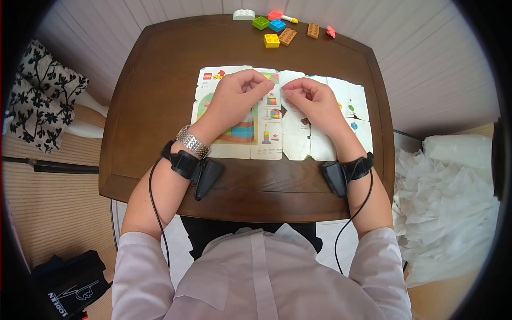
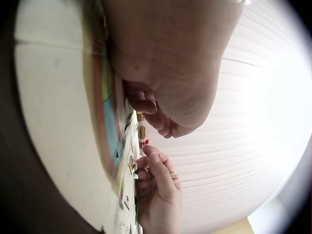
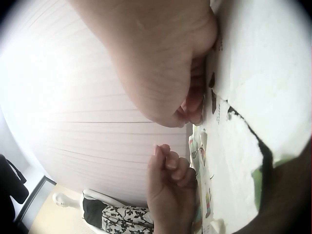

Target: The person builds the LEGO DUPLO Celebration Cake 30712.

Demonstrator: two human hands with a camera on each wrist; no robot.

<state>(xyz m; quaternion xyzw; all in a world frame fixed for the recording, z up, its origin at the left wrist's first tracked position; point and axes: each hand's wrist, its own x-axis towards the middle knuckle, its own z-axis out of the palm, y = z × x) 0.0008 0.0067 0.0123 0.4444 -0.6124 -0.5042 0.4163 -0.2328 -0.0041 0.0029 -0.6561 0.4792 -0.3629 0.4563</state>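
Both hands hover close over an unfolded, creased LEGO Duplo instruction sheet [image 1: 290, 144] on the brown table. My left hand [image 1: 237, 93] is over its left half, near a printed picture of a colourful layered build, fingers loosely bent and thumb near the index finger. Facing it over the right half, my right hand [image 1: 317, 104] has its fingers bent the same way, with a small gap between the two hands' fingertips. Nothing shows between the left fingers [image 3: 170, 161] in the right wrist view. In the left wrist view the right fingertips [image 2: 155, 158] are right beside the paper.
Along the far edge lie a white arched brick [image 1: 244, 15], a green brick [image 1: 260, 22], a blue brick [image 1: 277, 25], a yellow brick [image 1: 271, 40], brown bricks [image 1: 288, 36] and a red piece [image 1: 331, 32]. White fabric [image 1: 448, 197] stands right of the table.
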